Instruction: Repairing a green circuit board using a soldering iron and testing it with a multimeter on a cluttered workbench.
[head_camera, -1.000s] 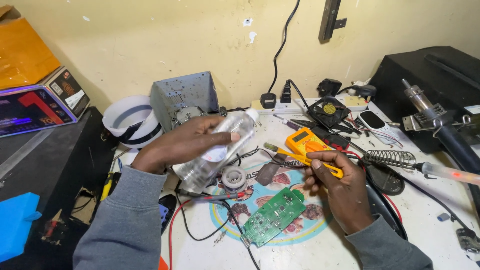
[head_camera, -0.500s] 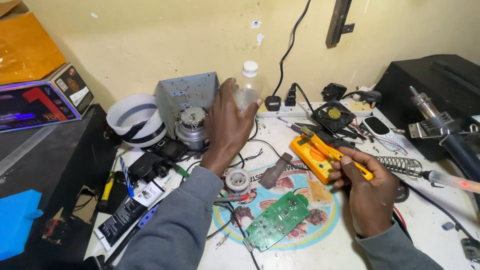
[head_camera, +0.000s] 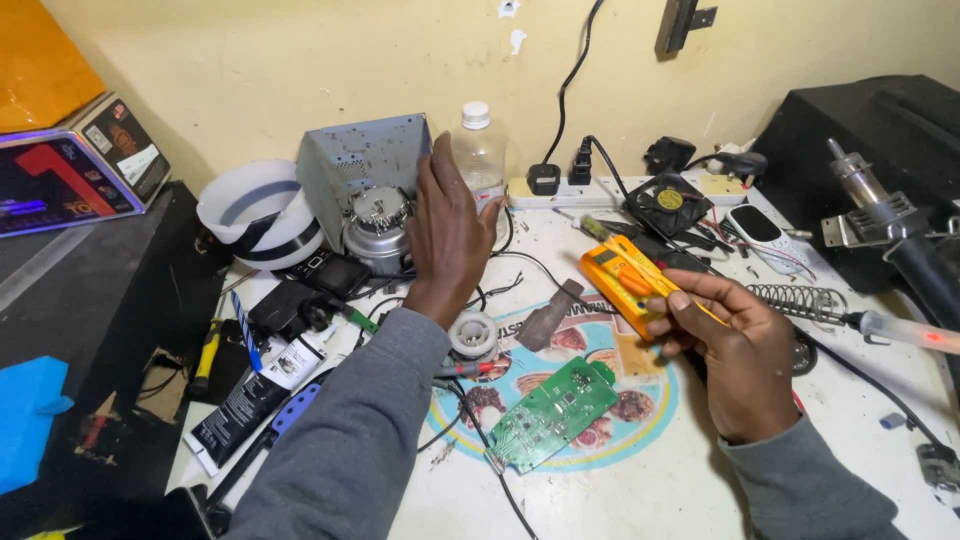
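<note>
The clear plastic bottle (head_camera: 480, 150) with a white cap stands upright at the back of the desk (head_camera: 640, 490), near the wall and just beside a grey metal box (head_camera: 355, 165). Our left hand (head_camera: 447, 235) is beside it with its fingers (head_camera: 432, 175) stretched out and released, their tips at the bottle's left side; we cannot tell whether they touch it. Our right hand (head_camera: 725, 350) has its fingers (head_camera: 690, 310) clenched around a yellow multimeter (head_camera: 620, 278), held above the desk. A green circuit board (head_camera: 555, 413) lies between our two forearms, on a round printed mat (head_camera: 640, 420).
</note>
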